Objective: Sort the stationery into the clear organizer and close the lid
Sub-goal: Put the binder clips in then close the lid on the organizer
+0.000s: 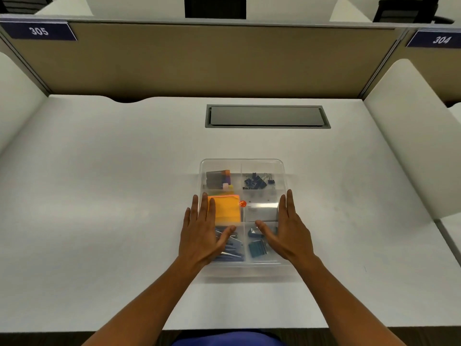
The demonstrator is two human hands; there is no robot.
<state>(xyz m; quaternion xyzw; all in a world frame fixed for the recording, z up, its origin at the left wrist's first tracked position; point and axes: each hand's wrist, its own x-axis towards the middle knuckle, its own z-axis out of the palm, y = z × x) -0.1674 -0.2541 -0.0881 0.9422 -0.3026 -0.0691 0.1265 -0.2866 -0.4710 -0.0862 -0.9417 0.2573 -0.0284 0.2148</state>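
The clear organizer (241, 164) sits on the white desk with its clear lid lying flat on top. Through the lid I see orange sticky notes (227, 209), black binder clips (258, 182), a grey and orange item (217, 176) in the far left compartment, a white block (260, 212), pens (230, 248) and teal items (257, 248). My left hand (203, 231) lies flat on the lid's left side, fingers spread. On the lid's right side rests my right hand (289, 231), also flat with its fingers apart. Neither hand holds anything.
A grey cable hatch (267, 116) is set into the desk (112, 196) behind the organizer. A tan partition (199, 58) closes the back, and white side panels (409, 126) flank the desk. The desk's near edge is just below my forearms.
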